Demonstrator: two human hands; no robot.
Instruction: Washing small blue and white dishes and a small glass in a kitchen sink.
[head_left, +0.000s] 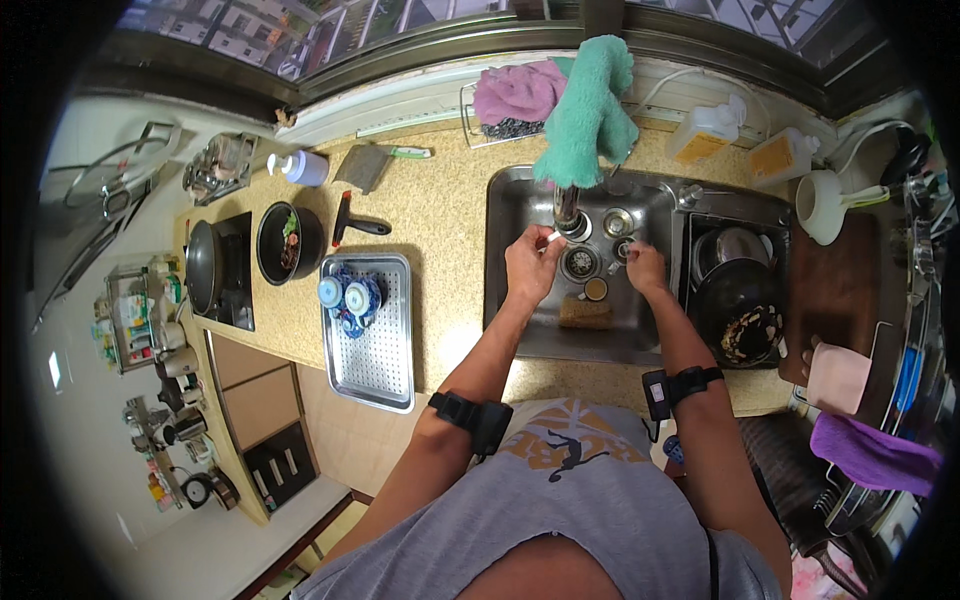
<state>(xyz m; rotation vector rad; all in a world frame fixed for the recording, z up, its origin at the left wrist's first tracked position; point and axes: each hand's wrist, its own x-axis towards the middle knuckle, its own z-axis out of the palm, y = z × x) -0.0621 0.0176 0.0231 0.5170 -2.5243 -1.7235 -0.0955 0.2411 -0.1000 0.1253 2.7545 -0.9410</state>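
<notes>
Beneath the faucet (568, 206), in the left basin of the steel sink (502, 315), my left hand (534, 264) pinches the handle of a white cup (584, 228). The faucet hides part of that cup. My right hand (648, 268), slightly blurred, has its fingertips at a small glass cup (622, 248); whether they grip it I cannot tell. A glass vessel (618, 223) stands behind that cup. Between my hands is the drain strainer (581, 262). Nearer me, a small cup with tan contents (595, 289) stands beside a tan sponge (586, 313).
A black wok (731, 315) with food scraps fills the right basin. To the left, a perforated metal tray (375, 367) holds blue-and-white cups (358, 298). Beyond lie a squeegee (364, 225), a black pot (285, 244) and a cleaver (365, 166). A green towel (589, 112) covers the faucet's top.
</notes>
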